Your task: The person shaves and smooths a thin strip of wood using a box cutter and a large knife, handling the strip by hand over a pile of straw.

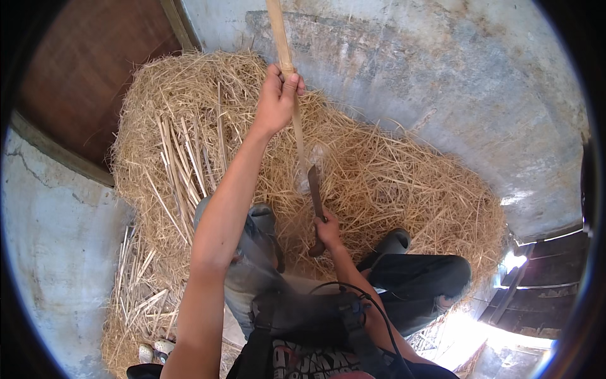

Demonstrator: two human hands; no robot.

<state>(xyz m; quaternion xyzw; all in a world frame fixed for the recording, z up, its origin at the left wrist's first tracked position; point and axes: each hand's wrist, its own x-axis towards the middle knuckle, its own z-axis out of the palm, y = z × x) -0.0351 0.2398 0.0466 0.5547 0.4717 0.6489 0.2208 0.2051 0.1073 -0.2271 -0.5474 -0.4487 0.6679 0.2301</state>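
The bamboo stick (pixel 287 69) stood nearly upright in the middle of the head view, its upper end running out of the top edge and its lower part slanting down toward the person's lap. It was pale tan, thin, and showed a joint ring just above the grip.

Head view, hands:
- The left hand (pixel 276 98) was raised at arm's length and closed around the stick, fingers wrapped over it from the left, thumb side toward the camera.
- The right hand (pixel 327 230) was lower and closer to the body, closed on the dark handle of a knife (pixel 315 189). The flat, dull blade pointed upward and lay against the lower stretch of the stick, touching it or just beside it; the exact contact could not be told.

Head view, surroundings:
- A large heap of straw-like shavings (pixel 391 183) covered the floor in front of the person, spreading from upper left to right.
- A bundle of split bamboo strips (pixel 180 167) lay on the heap at the left, roughly parallel, with more strips (pixel 136 284) scattered lower left.
- The person sat with knees apart, in grey trousers (pixel 249 252) on the left leg and darker cloth on the right.
- A black cable (pixel 372 303) looped across the lap.
- A grey concrete wall (pixel 442 82) rose behind the heap, and a brown wooden panel (pixel 88 69) filled the upper left.
- Bright sunlight fell on the floor at the lower right, beside dark wooden boards (pixel 536 284).
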